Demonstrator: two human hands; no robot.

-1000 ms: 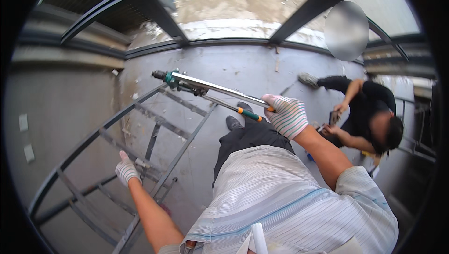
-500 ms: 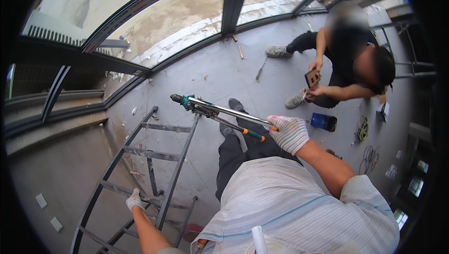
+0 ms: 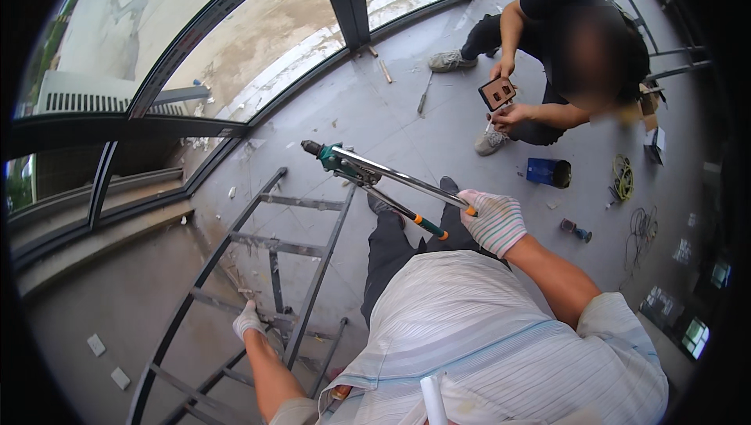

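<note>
In my right hand [image 3: 496,223], in a striped knit glove, is the end of one chrome handle of a long-handled rivet gun [image 3: 340,162]. The tool has a green head with a dark nose pointing to the far left. Its second handle, with a green and orange grip [image 3: 430,227], hangs free and spread from the first. My gloved left hand [image 3: 248,320] is closed on a rung of a dark metal stepladder [image 3: 325,265] at the lower left; its fingertips are partly hidden.
At the far right a co-worker [image 3: 540,57] crouches, holding a brown dark-edged plate [image 3: 497,93]. Nearby on the grey floor lie a blue bin [image 3: 540,171], a yellow-green coil [image 3: 623,179], a small power tool [image 3: 576,229] and a screwdriver [image 3: 423,96]. Dark-framed glazing [image 3: 344,3] borders the far side.
The view has shifted, so the ladder and rivet gun sit slightly further right. The co-worker's plate is tilted more toward me. Both my hands keep their grips.
</note>
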